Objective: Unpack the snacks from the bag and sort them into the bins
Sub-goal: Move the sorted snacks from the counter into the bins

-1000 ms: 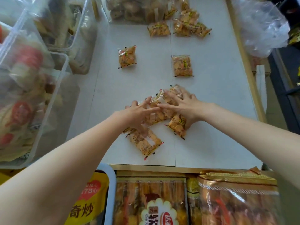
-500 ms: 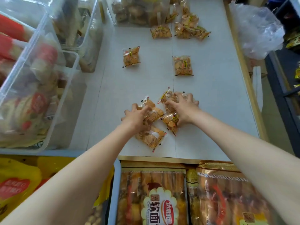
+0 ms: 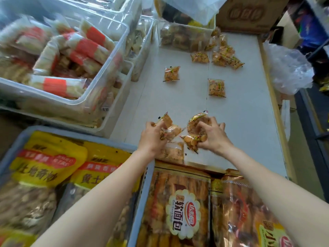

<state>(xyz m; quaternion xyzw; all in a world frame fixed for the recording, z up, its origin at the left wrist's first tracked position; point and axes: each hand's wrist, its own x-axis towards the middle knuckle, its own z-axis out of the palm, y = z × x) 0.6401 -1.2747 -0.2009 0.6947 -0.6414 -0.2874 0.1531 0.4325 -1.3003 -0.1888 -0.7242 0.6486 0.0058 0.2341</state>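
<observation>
Now both hands, left hand (image 3: 152,135) and right hand (image 3: 212,135), each clutching orange snack packets (image 3: 193,132) above the table (image 3: 245,122).

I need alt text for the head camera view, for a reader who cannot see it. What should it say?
Two bare hands gather small orange snack packets near the front edge of a white table: the left hand and the right hand each hold some. More packets lie scattered farther back, and clear bins of wrapped snacks stand at the left.
</observation>
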